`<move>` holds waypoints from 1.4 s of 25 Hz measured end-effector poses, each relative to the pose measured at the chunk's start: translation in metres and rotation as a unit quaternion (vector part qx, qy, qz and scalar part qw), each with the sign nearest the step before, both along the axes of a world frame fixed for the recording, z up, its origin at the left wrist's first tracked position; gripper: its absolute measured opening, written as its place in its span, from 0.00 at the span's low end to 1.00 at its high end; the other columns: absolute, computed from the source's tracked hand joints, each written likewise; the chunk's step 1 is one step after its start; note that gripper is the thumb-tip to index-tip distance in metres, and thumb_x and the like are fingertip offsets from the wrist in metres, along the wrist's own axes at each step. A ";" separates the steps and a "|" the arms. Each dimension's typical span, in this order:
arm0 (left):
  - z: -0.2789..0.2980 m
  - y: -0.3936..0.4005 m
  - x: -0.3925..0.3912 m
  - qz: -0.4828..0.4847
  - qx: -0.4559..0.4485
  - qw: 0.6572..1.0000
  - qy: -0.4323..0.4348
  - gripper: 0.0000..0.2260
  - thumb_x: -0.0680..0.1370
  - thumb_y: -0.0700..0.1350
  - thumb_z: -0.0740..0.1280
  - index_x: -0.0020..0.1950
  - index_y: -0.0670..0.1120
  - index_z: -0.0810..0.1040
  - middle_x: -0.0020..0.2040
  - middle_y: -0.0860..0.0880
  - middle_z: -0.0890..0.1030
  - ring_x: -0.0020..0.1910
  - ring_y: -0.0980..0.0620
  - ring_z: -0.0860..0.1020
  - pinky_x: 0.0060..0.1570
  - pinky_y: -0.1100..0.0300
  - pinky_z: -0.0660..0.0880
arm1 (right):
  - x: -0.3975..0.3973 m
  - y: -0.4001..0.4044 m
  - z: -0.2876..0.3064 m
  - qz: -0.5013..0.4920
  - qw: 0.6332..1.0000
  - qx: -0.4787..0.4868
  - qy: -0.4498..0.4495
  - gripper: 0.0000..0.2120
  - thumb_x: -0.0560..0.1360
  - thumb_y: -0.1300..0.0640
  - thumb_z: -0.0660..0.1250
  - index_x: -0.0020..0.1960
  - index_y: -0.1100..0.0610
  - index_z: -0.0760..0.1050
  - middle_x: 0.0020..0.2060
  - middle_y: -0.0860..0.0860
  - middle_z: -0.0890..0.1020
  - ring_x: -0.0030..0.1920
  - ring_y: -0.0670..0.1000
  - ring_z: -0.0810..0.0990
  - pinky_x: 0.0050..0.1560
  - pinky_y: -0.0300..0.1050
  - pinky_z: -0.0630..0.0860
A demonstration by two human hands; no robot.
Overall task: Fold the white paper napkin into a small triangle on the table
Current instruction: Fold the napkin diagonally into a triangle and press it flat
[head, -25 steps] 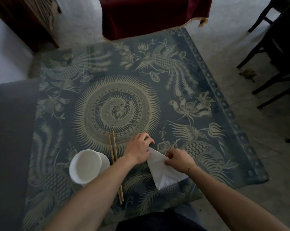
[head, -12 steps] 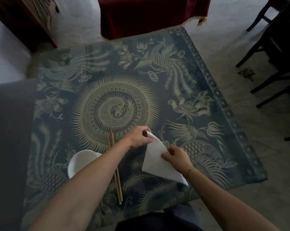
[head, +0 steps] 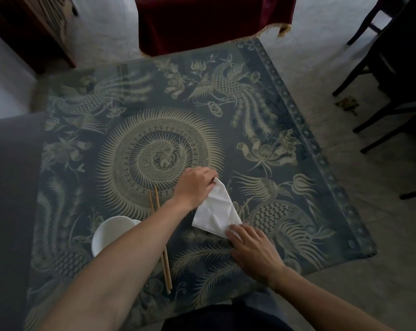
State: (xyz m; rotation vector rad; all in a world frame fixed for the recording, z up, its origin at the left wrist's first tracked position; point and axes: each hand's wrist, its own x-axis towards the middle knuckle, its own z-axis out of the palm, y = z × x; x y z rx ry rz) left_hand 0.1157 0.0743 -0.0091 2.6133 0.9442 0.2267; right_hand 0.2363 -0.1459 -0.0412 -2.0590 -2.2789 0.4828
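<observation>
The white paper napkin lies on the patterned table as a creased triangle, its tip pointing away from me. My left hand pinches the far tip of the napkin between fingers and thumb. My right hand rests palm down on the table, its fingertips pressing the napkin's near right corner. The middle of the napkin is bare between the two hands.
A pair of wooden chopsticks lies under my left forearm, beside a white bowl at the near left. A chair with a dark red cover stands beyond the far edge. Dark chairs stand to the right.
The napkin was lifted and turned, then laid flatter with its tip farther away. My left hand moved up with the tip; my right hand slid down to the near corner.
</observation>
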 end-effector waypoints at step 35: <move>-0.039 -0.128 -0.041 -0.104 0.025 0.992 0.061 0.04 0.74 0.49 0.67 0.47 0.51 0.80 0.43 0.50 0.78 0.43 0.48 0.76 0.44 0.53 0.73 | 0.020 -0.049 -0.022 0.073 0.990 0.116 0.027 0.20 0.74 0.54 0.66 0.65 0.56 0.75 0.62 0.52 0.78 0.61 0.55 0.76 0.55 0.49 0.75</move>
